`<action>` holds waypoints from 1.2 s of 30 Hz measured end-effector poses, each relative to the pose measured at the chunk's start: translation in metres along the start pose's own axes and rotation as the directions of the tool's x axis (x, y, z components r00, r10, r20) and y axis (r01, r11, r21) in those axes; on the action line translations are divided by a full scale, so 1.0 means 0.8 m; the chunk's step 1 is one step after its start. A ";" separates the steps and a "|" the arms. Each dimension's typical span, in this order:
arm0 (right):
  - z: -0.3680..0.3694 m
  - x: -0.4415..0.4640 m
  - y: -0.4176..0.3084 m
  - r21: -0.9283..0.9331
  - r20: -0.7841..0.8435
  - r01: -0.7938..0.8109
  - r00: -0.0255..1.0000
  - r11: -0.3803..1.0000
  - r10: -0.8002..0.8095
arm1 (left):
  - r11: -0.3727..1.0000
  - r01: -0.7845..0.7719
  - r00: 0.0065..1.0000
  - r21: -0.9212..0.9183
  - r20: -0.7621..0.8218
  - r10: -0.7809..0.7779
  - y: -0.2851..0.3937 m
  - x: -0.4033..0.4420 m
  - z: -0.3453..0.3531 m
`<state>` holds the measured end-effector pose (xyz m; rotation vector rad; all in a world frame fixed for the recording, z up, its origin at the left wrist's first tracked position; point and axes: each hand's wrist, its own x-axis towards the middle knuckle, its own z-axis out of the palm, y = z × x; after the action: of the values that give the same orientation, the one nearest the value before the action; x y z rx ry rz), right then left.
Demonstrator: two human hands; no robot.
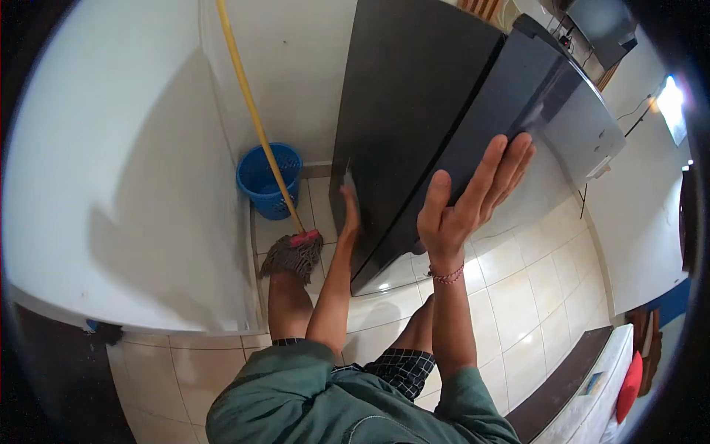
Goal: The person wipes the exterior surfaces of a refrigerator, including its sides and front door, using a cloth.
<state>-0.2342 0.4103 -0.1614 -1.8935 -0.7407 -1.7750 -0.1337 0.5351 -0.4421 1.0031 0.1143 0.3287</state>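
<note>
A tall dark refrigerator (421,81) stands upright between my arms, its glossy door (510,81) facing right. My left hand (350,203) is seen edge-on against the refrigerator's dark side, fingers stretched out; it seems to touch the panel. My right hand (473,196) is raised at the door side with the fingers straight and the thumb apart. Whether its palm touches the door I cannot tell. Neither hand holds anything. A red and white string bracelet (448,276) circles my right wrist.
A mop (296,255) with a yellow handle leans in the corner, its grey head near my left leg. Behind it stands a blue bucket (268,177). A white wall (133,148) bounds the left. Pale floor tiles (510,296) extend right, toward a mattress (592,392).
</note>
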 end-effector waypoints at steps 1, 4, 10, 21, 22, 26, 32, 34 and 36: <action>-0.002 0.001 -0.004 0.002 0.005 -0.015 1.000 1.000 0.015 | 0.999 0.055 0.998 -0.001 -0.035 -0.055 -0.014 -0.018 -0.010; -0.001 0.005 -0.004 0.011 0.000 -0.020 1.000 1.000 0.020 | 0.988 -0.021 1.000 0.152 0.020 0.019 0.015 -0.065 0.004; -0.009 0.004 -0.011 0.056 0.014 -0.067 0.998 0.996 0.067 | 0.777 -0.531 0.836 0.338 0.354 0.418 0.197 -0.097 0.105; -0.015 0.000 -0.002 0.341 -0.081 -0.111 0.986 0.933 0.147 | 0.955 -0.266 0.925 0.130 0.314 0.215 0.153 -0.105 0.084; -0.016 0.000 -0.003 0.348 -0.082 -0.112 0.985 0.931 0.150 | 0.963 -0.202 0.951 0.178 0.273 0.149 0.144 -0.124 0.077; -0.018 0.000 -0.005 0.362 -0.086 -0.118 0.983 0.925 0.159 | 0.897 -0.279 0.940 0.343 0.287 0.183 0.160 -0.168 0.091; -0.018 -0.001 -0.002 0.358 -0.089 -0.114 0.984 0.927 0.155 | 0.529 -0.750 0.659 0.397 0.520 0.544 0.279 -0.164 0.164; -0.019 -0.001 -0.004 0.354 -0.086 -0.114 0.984 0.928 0.154 | 0.587 -0.696 0.713 0.415 0.498 0.493 0.276 -0.161 0.154; -0.019 -0.002 -0.006 0.356 -0.080 -0.121 0.984 0.926 0.159 | 0.663 -0.615 0.779 0.426 0.459 0.428 0.259 -0.159 0.133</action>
<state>-0.2491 0.4041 -0.1619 -1.5615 -0.8006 -1.5254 -0.2729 0.5100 -0.2176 1.6710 -0.4275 0.6911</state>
